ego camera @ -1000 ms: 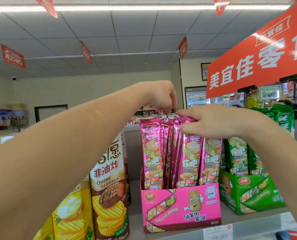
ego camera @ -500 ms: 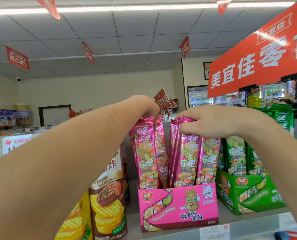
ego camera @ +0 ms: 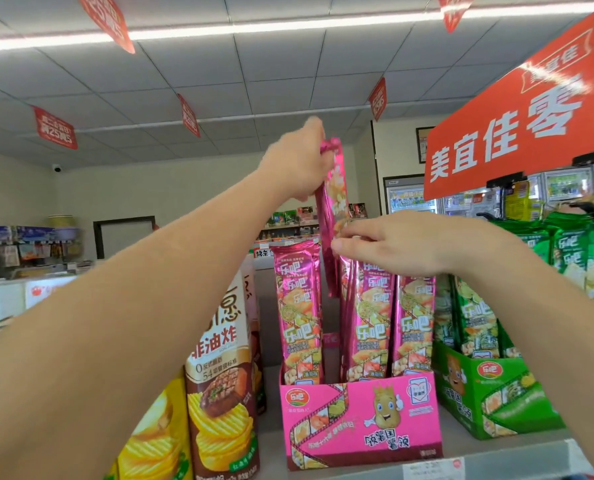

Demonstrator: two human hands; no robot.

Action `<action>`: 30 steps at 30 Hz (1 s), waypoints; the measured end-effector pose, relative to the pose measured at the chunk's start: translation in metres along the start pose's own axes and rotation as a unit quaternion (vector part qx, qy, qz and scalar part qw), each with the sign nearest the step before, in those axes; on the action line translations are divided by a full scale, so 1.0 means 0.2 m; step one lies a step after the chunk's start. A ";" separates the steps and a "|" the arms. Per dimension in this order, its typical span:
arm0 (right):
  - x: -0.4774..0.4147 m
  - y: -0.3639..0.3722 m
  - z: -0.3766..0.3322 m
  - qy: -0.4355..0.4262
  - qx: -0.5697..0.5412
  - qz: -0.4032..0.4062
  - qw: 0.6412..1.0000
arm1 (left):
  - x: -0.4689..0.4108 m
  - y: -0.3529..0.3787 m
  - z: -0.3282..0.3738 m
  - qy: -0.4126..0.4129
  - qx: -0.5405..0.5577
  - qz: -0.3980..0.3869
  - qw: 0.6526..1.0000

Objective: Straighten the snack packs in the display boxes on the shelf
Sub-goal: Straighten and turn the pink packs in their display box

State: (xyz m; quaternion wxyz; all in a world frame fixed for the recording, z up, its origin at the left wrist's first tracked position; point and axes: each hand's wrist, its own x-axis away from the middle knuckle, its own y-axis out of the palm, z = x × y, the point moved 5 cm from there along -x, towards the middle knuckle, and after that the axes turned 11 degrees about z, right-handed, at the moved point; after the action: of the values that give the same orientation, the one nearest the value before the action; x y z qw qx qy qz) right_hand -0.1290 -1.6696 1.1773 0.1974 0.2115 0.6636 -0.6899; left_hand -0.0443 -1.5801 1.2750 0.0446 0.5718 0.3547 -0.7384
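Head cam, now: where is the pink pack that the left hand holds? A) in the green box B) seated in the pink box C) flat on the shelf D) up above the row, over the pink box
D: the left hand grips the top of a pink snack pack high above the other pink packs. Its lower end hangs over the gap in the pink display box.

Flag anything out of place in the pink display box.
One pink pack hangs raised above the pink display box, pinched at its top by the left hand. It sits well above its upright neighbours, over an open gap in the row.
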 end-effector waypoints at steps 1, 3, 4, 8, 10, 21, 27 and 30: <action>-0.01 0.00 0.00 -0.005 0.016 0.010 1.000 | 0.01 -0.06 0.02 0.024 -0.011 0.057 0.998; -0.02 -0.01 -0.01 -0.011 0.038 0.032 0.999 | 0.05 -0.16 0.06 0.056 0.001 0.147 0.988; -0.02 -0.02 -0.01 -0.013 0.041 0.048 0.998 | 0.07 -0.21 0.08 0.063 0.018 0.187 0.980; 0.01 -0.08 0.00 0.000 0.010 0.227 0.974 | 0.21 -0.36 0.11 0.077 0.176 0.336 0.922; 0.05 -0.12 0.01 0.000 -0.088 0.325 0.942 | 0.30 -0.40 0.14 0.077 0.271 0.368 0.886; 0.35 -0.20 0.21 0.025 -0.696 0.400 0.596 | 0.92 -0.16 0.22 0.026 0.537 0.232 0.811; 0.60 -0.05 0.29 0.045 -0.691 0.424 0.584 | 1.15 -0.05 0.30 -0.072 0.562 0.119 0.815; 0.70 0.00 0.33 0.039 -0.680 0.431 0.593 | 1.25 0.02 0.33 -0.173 0.547 0.112 0.811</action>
State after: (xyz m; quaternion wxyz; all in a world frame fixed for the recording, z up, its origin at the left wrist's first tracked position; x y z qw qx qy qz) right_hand -0.2468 -1.7338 1.1015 0.5322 0.3038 0.7786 0.1353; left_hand -0.1830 -1.5357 1.0602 -0.1329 0.4000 -0.1882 -0.8871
